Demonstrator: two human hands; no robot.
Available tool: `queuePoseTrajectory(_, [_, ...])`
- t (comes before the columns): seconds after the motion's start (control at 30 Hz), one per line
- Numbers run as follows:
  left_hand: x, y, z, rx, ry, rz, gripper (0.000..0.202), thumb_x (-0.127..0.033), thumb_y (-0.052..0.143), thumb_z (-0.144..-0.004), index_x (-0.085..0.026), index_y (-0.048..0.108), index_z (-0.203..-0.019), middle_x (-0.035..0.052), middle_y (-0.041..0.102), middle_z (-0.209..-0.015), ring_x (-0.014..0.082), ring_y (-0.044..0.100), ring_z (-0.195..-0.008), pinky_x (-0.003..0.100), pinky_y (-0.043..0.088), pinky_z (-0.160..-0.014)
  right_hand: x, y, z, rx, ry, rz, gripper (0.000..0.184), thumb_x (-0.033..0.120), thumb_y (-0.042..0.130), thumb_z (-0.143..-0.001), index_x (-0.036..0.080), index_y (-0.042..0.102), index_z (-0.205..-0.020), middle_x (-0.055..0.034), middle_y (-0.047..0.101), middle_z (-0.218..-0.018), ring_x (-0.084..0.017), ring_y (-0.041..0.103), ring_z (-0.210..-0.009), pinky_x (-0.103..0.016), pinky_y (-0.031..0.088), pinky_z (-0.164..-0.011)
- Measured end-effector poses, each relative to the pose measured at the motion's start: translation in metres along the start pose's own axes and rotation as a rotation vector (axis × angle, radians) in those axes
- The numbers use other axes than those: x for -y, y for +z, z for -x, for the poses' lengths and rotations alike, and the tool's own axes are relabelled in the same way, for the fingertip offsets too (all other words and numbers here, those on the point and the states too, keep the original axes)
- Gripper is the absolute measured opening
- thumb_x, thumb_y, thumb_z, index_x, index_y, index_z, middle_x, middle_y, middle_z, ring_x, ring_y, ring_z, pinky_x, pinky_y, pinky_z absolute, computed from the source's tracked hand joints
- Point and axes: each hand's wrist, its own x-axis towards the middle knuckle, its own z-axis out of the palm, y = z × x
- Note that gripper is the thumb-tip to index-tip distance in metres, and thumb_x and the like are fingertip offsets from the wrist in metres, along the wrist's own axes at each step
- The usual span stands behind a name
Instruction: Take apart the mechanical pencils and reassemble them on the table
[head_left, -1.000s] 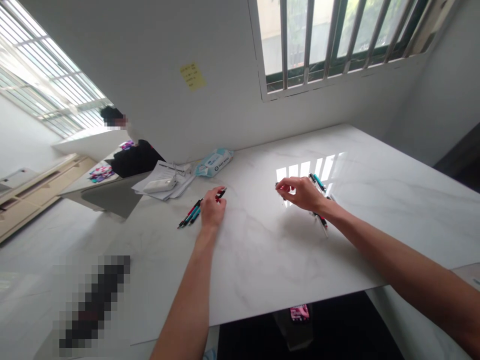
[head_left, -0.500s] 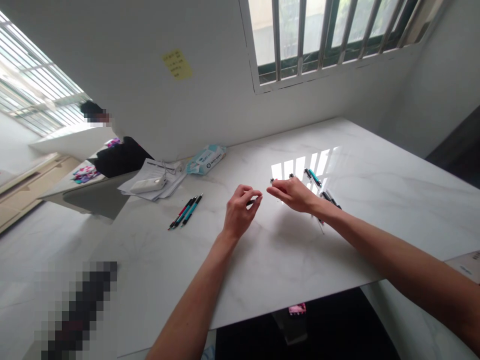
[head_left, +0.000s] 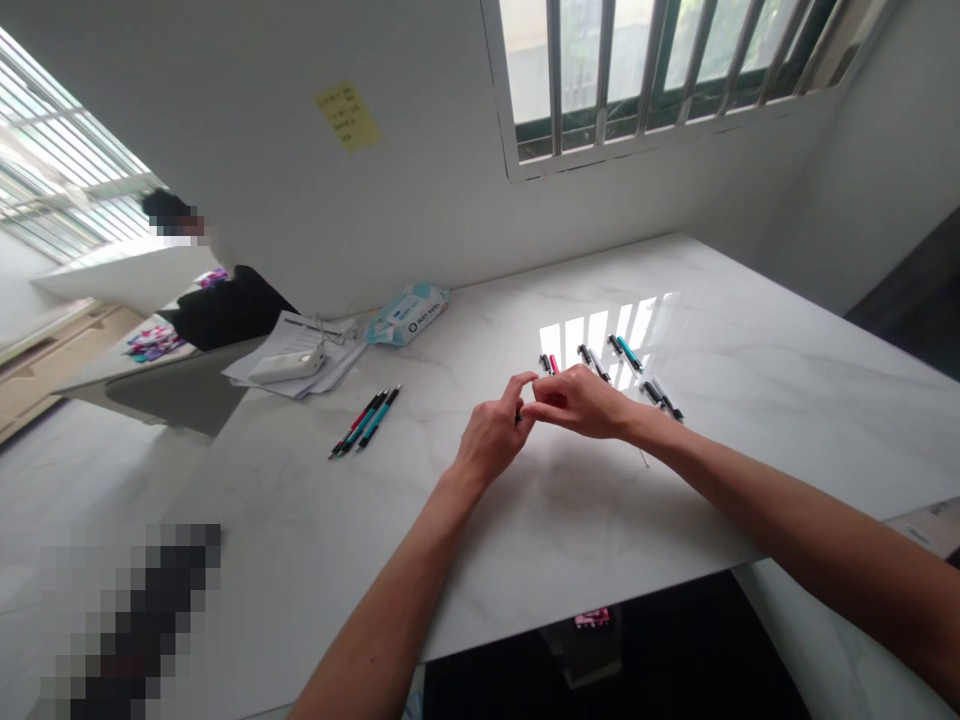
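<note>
Fingertips seen touching over a white marble table [head_left: 540,530]
A small dark piece [head_left: 517,417], barely visible, is pinched in the left hand [head_left: 491,445], with the right hand [head_left: 581,400] pressed up against it; a row of pens [head_left: 626,355] is laid just behind, and three pens [head_left: 365,420] are lined up near a wipes pack [head_left: 409,313].

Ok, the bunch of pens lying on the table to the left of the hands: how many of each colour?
Red pen: 1
Teal pens: 2
Total: 3
</note>
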Motion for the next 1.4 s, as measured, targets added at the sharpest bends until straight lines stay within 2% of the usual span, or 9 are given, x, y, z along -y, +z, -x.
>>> queuePoseTrajectory(0.2, [-0.004, 0.007, 0.001, 0.04, 0.001, -0.017, 0.03, -0.032, 0.054, -0.1, -0.029, 0.056, -0.13, 0.0007, 0.072, -0.081, 0.0248, 0.071, -0.073, 0.027, 0.039, -0.064, 0.003, 0.004, 0.0, 0.057, -0.044, 0.021, 0.034, 0.043, 0.059, -0.101, 0.021, 0.06, -0.077, 0.0034, 0.054, -0.061, -0.01, 0.041, -0.053, -0.028, 0.032, -0.057])
queuePoseTrajectory(0.33, [-0.002, 0.006, 0.0, 0.001, -0.015, -0.008, 0.031, -0.028, 0.058, -0.097, -0.03, 0.056, -0.128, -0.0019, 0.07, -0.079, 0.0217, 0.069, -0.071, 0.026, 0.04, -0.066, 0.003, 0.004, 0.0, 0.068, -0.036, 0.075, 0.032, 0.039, 0.056, -0.103, 0.021, 0.059, -0.077, 0.0031, 0.053, -0.061, -0.011, 0.04, -0.053, -0.029, 0.03, -0.057])
queuePoseTrajectory(0.47, [0.0, 0.0, -0.001, -0.058, 0.007, 0.051, 0.021, -0.039, 0.055, -0.101, -0.026, 0.062, -0.116, -0.0018, 0.07, -0.084, 0.0164, 0.063, -0.072, 0.025, 0.042, -0.07, -0.001, -0.001, -0.001, -0.064, 0.065, 0.08, 0.038, 0.041, 0.05, -0.106, 0.022, 0.052, -0.074, 0.004, 0.047, -0.058, -0.011, 0.035, -0.053, -0.029, 0.027, -0.057])
queuePoseTrajectory(0.57, [0.0, -0.004, -0.002, -0.087, 0.017, 0.111, 0.027, -0.044, 0.049, -0.105, -0.025, 0.066, -0.111, 0.0002, 0.072, -0.088, 0.0152, 0.062, -0.074, 0.025, 0.042, -0.073, -0.006, -0.006, -0.002, -0.132, 0.113, 0.063, 0.043, 0.044, 0.049, -0.105, 0.022, 0.043, -0.069, 0.0056, 0.038, -0.056, -0.011, 0.03, -0.053, -0.029, 0.025, -0.056])
queuePoseTrajectory(0.73, [-0.001, -0.002, -0.002, -0.044, 0.014, 0.239, 0.037, -0.048, 0.041, -0.107, -0.023, 0.068, -0.109, 0.0007, 0.069, -0.085, 0.0151, 0.057, -0.071, 0.025, 0.042, -0.072, -0.01, -0.01, -0.003, -0.095, 0.083, 0.036, 0.042, 0.041, 0.05, -0.105, 0.022, 0.042, -0.069, 0.0052, 0.04, -0.058, -0.011, 0.03, -0.055, -0.029, 0.026, -0.056])
queuePoseTrajectory(0.97, [0.005, 0.002, -0.002, 0.022, -0.067, 0.304, 0.046, -0.055, 0.038, -0.106, -0.022, 0.07, -0.101, -0.0022, 0.053, -0.066, 0.0146, 0.048, -0.06, 0.026, 0.039, -0.065, -0.014, -0.012, -0.002, -0.056, 0.056, 0.006, 0.032, 0.04, 0.057, -0.102, 0.021, 0.057, -0.076, 0.0036, 0.055, -0.062, -0.011, 0.042, -0.055, -0.028, 0.031, -0.057])
queuePoseTrajectory(1.1, [0.008, 0.001, -0.003, 0.021, -0.093, 0.341, 0.046, -0.055, 0.037, -0.106, -0.022, 0.069, -0.098, -0.0035, 0.047, -0.064, 0.0139, 0.044, -0.059, 0.026, 0.036, -0.062, -0.017, -0.013, -0.003, -0.07, 0.046, -0.072, 0.016, 0.034, 0.062, -0.099, 0.022, 0.07, -0.091, 0.0016, 0.067, -0.071, -0.012, 0.054, -0.062, -0.027, 0.041, -0.063])
queuePoseTrajectory(1.2, [0.01, 0.001, -0.002, 0.022, -0.114, 0.371, 0.045, -0.055, 0.038, -0.106, -0.022, 0.067, -0.096, -0.004, 0.045, -0.063, 0.0135, 0.042, -0.058, 0.027, 0.034, -0.061, -0.018, -0.011, -0.004, -0.091, 0.048, -0.162, 0.015, 0.029, 0.062, -0.097, 0.023, 0.075, -0.101, -0.0003, 0.073, -0.079, -0.014, 0.062, -0.069, -0.029, 0.05, -0.071])
queuePoseTrajectory(1.4, [0.01, 0.001, -0.002, 0.048, -0.122, 0.43, 0.044, -0.055, 0.041, -0.105, -0.021, 0.067, -0.092, -0.0037, 0.044, -0.064, 0.0135, 0.04, -0.059, 0.027, 0.034, -0.061, -0.022, -0.005, -0.005, -0.081, 0.121, -0.434, 0.018, 0.038, 0.074, -0.09, 0.021, 0.078, -0.093, -0.0038, 0.078, -0.089, -0.019, 0.071, -0.083, -0.034, 0.058, -0.079])
